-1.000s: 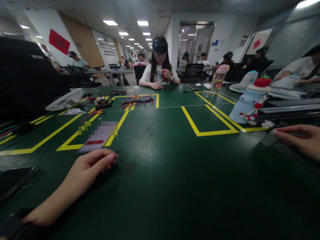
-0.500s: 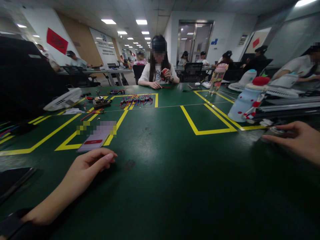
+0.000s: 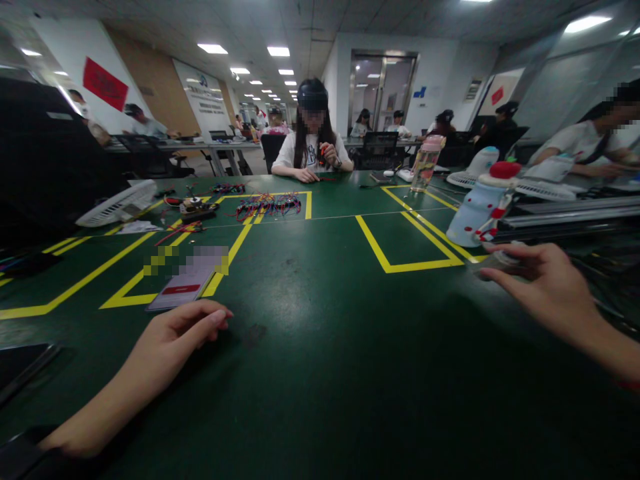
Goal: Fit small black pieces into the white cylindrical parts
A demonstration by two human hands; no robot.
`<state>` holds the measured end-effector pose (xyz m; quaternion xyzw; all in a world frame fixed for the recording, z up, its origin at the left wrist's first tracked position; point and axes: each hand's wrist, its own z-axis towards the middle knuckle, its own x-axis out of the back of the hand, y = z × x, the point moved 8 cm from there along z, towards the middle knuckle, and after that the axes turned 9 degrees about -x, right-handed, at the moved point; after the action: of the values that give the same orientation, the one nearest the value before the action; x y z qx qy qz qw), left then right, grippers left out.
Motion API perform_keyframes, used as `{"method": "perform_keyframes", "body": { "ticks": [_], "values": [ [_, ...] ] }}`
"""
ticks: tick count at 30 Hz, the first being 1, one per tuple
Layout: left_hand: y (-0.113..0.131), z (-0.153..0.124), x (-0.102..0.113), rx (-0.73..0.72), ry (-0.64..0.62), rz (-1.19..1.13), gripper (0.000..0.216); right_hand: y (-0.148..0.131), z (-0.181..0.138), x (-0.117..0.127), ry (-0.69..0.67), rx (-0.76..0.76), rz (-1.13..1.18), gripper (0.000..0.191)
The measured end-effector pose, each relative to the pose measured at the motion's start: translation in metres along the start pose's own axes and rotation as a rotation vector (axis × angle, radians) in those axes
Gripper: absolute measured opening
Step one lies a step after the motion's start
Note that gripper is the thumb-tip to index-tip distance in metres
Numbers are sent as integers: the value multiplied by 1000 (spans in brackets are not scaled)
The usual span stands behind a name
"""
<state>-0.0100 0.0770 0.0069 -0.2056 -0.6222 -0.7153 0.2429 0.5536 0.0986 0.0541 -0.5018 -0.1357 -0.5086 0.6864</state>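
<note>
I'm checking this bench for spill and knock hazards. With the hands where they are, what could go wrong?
The right hand grips a small pale object right beside the blue snowman-shaped bottle; a careless pull might tip it. The left hand rests just short of the card, so a forward slide could push it. The pink-lidded bottle stands near the table's far edge.

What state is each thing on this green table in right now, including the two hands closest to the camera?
left hand: resting on table, fingers curled, holding nothing
right hand: closed around a small pale object
card: lying flat
pink-lidded bottle: upright, lid on
white fan: lying tilted
coloured wires: piled loose
</note>
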Motion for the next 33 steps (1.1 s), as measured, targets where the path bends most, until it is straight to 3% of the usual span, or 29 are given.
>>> {"method": "perform_keyframes", "body": {
  "ticks": [5, 7, 9, 14, 17, 19, 24, 27, 29, 33],
  "values": [
    [3, 0, 0, -3, 12, -20, 25, -135, -75, -69, -509, 384, 368, 38],
    [4, -1, 0, 0, -9, -13, 27, -171, -101, -91, -647, 473, 412, 35],
    [3, -1, 1, -8, -31, -9, 28, -191, -118, -107, -737, 507, 441, 34],
    [3, 3, 0, -40, -77, 35, 30, -193, -128, -119, -794, 503, 499, 41],
    [17, 6, -11, -81, -111, 99, 31, -185, -125, -123, -834, 397, 563, 68],
    [40, 6, -29, -154, -157, 121, 31, -182, -123, -128, -877, 305, 623, 77],
    [122, 3, -97, -483, -301, -7, 28, -180, -123, -137, -936, 205, 672, 68],
    [149, 3, -121, -594, -318, -82, 21, -180, -123, -137, -938, 194, 710, 66],
    [155, 6, -123, -615, -289, -101, 14, -181, -124, -136, -943, 193, 718, 64],
    [147, 14, -102, -549, -140, -127, 14, -182, -123, -134, -926, 206, 686, 60]
  ]
}}
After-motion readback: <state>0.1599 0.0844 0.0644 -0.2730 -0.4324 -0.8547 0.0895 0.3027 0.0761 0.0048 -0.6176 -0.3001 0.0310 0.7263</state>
